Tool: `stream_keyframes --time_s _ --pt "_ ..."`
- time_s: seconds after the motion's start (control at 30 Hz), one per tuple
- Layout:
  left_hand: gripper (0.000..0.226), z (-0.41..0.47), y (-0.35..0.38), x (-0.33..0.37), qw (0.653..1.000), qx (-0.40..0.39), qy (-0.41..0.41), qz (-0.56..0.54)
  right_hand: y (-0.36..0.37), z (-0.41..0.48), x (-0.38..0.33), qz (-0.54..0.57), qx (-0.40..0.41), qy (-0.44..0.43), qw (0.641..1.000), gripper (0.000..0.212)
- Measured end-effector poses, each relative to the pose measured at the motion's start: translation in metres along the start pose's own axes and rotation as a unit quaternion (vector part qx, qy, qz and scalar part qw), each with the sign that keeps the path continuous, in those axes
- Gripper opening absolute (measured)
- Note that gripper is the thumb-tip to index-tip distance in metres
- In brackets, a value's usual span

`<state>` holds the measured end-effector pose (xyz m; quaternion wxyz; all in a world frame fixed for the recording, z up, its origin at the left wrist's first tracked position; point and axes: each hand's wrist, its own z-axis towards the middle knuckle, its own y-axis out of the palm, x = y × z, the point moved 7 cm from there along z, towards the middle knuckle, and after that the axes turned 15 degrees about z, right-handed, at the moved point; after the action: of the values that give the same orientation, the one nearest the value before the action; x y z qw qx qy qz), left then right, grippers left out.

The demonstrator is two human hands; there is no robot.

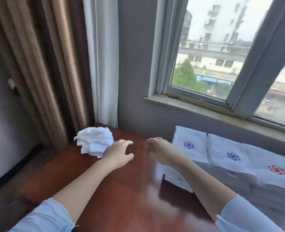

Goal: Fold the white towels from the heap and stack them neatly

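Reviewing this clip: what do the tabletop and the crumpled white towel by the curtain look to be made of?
Tabletop: probably wood or wood veneer. It is reddish-brown with a glossy, lacquered-looking finish that mirrors the window light and the folded towels.
Crumpled towel: soft woven cloth, possibly cotton, in matt white. It sits in loose, irregular creases with a ragged-looking edge.

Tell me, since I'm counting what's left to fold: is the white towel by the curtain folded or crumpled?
Crumpled: the white towel lies bunched in irregular wrinkles on the table.
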<state>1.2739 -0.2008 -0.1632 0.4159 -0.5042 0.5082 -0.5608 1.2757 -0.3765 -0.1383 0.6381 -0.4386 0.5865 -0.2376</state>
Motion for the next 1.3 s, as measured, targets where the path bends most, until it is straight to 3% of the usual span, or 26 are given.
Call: stream_keyframes --time_s 0.13,0.23,0.47,0.93,1.2,1.3 --pt "0.042 -0.019 -0.005 -0.104 0.999 -0.012 -0.044 0.017 0.059 0.04 -0.068 0.005 -0.015 -0.023 1.0 0.061" --pt "0.05 -0.031 -0.005 -0.163 0.997 -0.016 -0.066 0.025 0.097 0.064 -0.105 0.016 -0.024 -0.034 0.999 0.06" --pt "0.055 -0.032 0.007 -0.243 0.996 -0.033 -0.087 0.01 0.152 0.106 -0.138 0.031 -0.054 -0.01 0.998 0.058" --pt "0.049 0.107 0.047 -0.3 0.998 -0.045 -0.034 -0.031 0.181 0.267 -0.102 0.046 -0.009 0.027 0.999 0.054" --pt "0.069 0.19 0.086 -0.304 0.997 -0.079 -0.004 -0.01 0.215 0.347 -0.059 0.074 -0.029 0.079 0.994 0.076" --pt "0.07 0.205 0.096 -0.304 0.995 -0.101 0.004 -0.007 0.228 0.358 -0.05 0.036 -0.051 0.091 0.994 0.059"
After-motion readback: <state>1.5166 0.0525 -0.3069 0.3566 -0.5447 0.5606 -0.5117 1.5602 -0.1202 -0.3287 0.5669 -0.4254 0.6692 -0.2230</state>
